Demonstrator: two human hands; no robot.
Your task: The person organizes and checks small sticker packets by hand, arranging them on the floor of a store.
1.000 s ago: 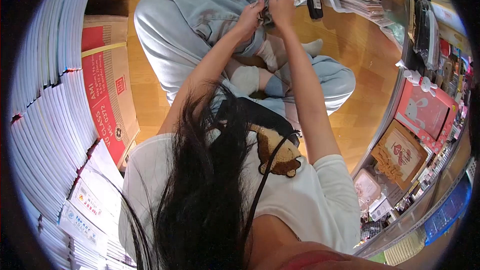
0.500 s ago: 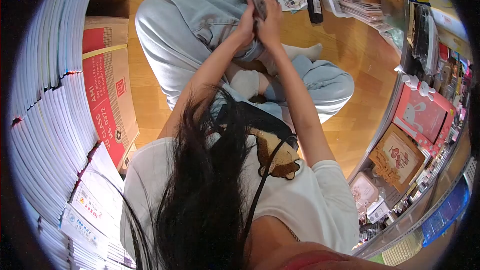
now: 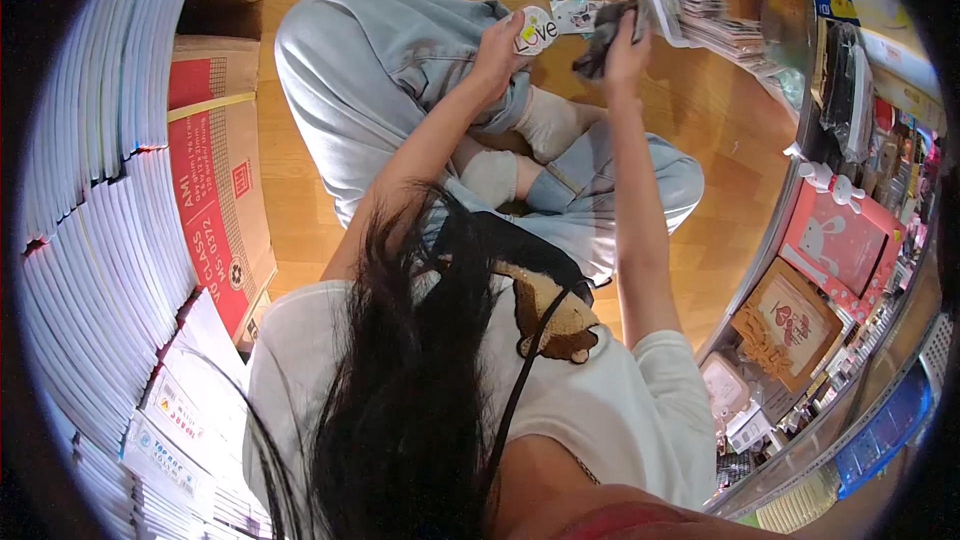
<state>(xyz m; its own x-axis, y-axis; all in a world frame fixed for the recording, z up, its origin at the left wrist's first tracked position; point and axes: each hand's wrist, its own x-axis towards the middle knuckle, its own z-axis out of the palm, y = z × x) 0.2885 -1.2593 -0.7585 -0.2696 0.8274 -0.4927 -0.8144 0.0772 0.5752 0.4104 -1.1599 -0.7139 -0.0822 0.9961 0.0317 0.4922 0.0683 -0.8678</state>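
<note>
left hand: disc | right hand: cloth, near bin edge | hands apart

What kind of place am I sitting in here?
Probably a shop's stockroom or aisle: stacked notebooks or paper and a strapped carton on one side, gift-like picture frames on the other.

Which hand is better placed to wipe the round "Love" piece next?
Probably the right hand: it holds the grey cloth, close to the round "Love" piece. The left hand grips that piece, so seems better suited to steadying it.
</note>
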